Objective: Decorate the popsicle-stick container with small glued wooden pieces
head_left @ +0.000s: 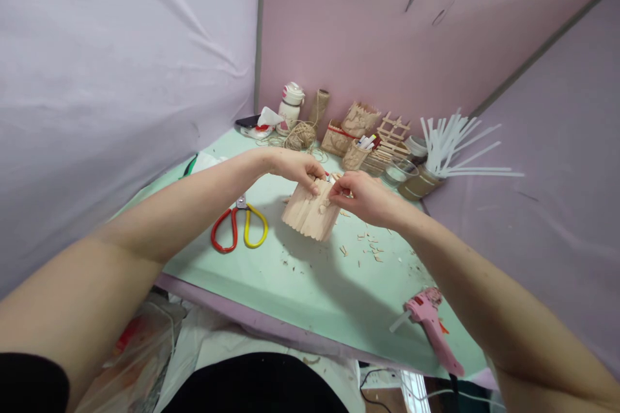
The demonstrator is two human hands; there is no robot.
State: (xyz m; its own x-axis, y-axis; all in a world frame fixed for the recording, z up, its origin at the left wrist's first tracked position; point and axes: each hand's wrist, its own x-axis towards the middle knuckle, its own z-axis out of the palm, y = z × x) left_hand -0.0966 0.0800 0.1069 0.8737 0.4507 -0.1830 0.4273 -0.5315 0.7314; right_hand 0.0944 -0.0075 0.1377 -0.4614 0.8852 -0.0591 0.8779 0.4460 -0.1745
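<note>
My left hand [303, 169] grips the upper edge of a piece made of pale wooden craft sticks [306, 214], thumb on its near face. The piece is held tilted above the table, with a scalloped lower edge of rounded stick ends. Small rounded wooden bits are stuck on its face. At its upper right, the fingers of my right hand [357, 195] are pinched together against the surface; whatever is between them is hidden. Red-and-yellow-handled scissors [241, 226] lie to the left, their blades partly covered by my left forearm.
A pink hot glue gun [430, 322] lies at the front right edge. Wood scraps [372, 248] are scattered on the green tabletop [271, 290]. Along the back stand a white bottle [289, 110], twine [303, 135], a wooden pen cup [356, 156] and a jar of white glue sticks [420, 182].
</note>
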